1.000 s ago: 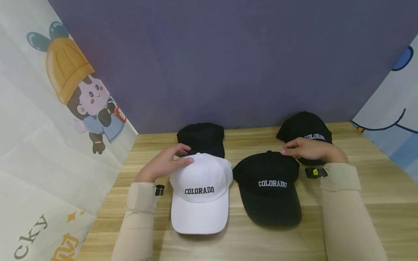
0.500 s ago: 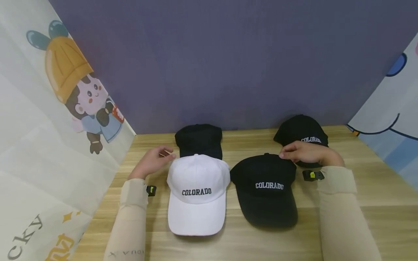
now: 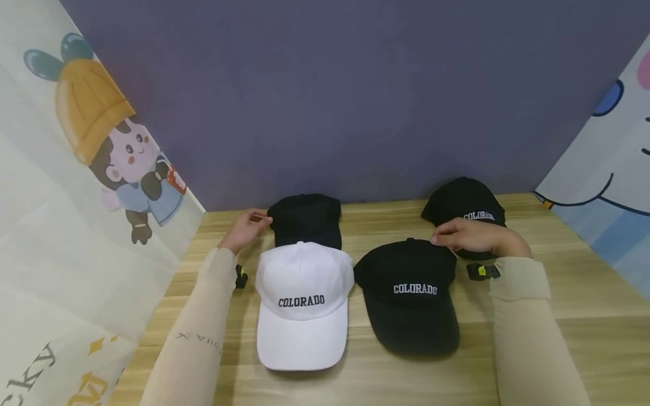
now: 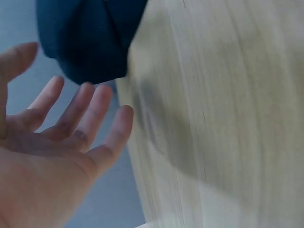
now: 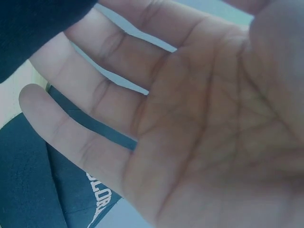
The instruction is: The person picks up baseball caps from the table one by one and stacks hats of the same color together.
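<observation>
My left hand (image 3: 245,230) is at the left side of the back-left black cap (image 3: 304,217). In the left wrist view its fingers are loosely extended, with the tips close to the cap's lower edge (image 4: 95,61); contact is unclear. My right hand (image 3: 469,234) touches the top rear of the front black cap (image 3: 406,265), which bears white COLORADO lettering. In the right wrist view the fingers (image 5: 90,80) are mostly straight, and some tips are hidden by dark fabric. A white COLORADO cap (image 3: 304,276) lies in front of the back-left cap, partly covering it.
Another black COLORADO cap (image 3: 463,200) sits at the back right, partly hidden by my right hand. All the caps rest on a wood-grain table (image 3: 386,372). A dark purple panel (image 3: 325,101) stands behind, and a printed sheet (image 3: 66,242) borders the left.
My left hand has left the white cap and moved to the left, then back to the side of the rear black cap. The right hand stays at the front black cap.
</observation>
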The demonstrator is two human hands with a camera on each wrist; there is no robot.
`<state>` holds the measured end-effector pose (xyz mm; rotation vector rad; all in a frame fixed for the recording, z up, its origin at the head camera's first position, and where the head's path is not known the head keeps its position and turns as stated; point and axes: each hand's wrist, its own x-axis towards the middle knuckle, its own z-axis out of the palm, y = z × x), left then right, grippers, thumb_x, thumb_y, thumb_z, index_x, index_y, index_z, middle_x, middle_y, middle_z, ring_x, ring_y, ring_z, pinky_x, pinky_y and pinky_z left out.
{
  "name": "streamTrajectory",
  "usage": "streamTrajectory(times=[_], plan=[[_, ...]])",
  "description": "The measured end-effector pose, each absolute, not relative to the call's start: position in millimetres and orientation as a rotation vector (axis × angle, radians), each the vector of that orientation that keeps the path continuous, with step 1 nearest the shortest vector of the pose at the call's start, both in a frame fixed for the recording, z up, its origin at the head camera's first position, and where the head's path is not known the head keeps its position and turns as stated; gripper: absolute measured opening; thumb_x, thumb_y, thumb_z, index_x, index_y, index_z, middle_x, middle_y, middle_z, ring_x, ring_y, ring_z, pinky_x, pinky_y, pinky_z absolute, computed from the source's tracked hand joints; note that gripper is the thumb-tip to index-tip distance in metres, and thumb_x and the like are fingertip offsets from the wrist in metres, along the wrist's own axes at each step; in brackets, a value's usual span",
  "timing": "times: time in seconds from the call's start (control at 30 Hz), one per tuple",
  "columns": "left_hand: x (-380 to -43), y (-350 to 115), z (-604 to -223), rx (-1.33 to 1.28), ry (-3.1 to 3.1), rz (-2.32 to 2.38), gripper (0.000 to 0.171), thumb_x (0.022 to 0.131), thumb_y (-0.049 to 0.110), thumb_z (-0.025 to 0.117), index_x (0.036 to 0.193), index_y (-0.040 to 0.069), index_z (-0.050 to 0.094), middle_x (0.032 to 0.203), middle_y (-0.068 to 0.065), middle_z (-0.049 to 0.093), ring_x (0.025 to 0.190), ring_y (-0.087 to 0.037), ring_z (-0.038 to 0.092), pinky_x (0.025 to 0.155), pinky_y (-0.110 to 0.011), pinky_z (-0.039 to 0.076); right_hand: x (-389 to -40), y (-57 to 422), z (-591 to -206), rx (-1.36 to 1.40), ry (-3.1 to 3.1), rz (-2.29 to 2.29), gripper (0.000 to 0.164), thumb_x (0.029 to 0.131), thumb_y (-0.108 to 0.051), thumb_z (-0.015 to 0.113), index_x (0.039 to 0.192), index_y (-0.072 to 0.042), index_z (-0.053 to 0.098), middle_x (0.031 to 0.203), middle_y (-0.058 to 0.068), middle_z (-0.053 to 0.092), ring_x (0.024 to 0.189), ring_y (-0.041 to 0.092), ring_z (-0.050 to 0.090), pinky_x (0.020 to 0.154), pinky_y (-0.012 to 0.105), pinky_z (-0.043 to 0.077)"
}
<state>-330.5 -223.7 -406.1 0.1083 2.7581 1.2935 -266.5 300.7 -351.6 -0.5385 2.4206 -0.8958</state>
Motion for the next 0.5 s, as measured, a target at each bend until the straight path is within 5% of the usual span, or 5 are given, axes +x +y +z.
streamTrajectory(times=[0.3, 0.5], plan=[[-348.7, -216.9, -411.2, -0.017, 2.654, 1.327, 0.087, 0.085, 0.062, 0.060, 0.149, 0.011, 0.029, 0.150, -0.017, 0.036, 0.138, -0.035, 0.037, 0.110, -0.051, 0.033, -267.7, 296.7, -352.5, -0.544, 2.420, -0.904, 0.027, 0.099, -0.029, 0.052, 0.107, -0.006, 0.064, 0.069, 0.001, 0.044, 0.063, 0.011, 0.044, 0.067, 0.030, 0.042], [-362.4, -215.1, -414.9, -0.054, 2.558, 1.384, 0.101, 0.077, 0.071, 0.062, 0.152, 0.015, 0.023, 0.156, -0.015, 0.028, 0.142, -0.034, 0.031, 0.113, -0.051, 0.030, -269.5, 298.3, -354.2, -0.540, 2.460, -0.865, 0.026, 0.099, -0.030, 0.053, 0.106, -0.008, 0.065, 0.074, 0.004, 0.050, 0.069, 0.015, 0.050, 0.072, 0.029, 0.044]])
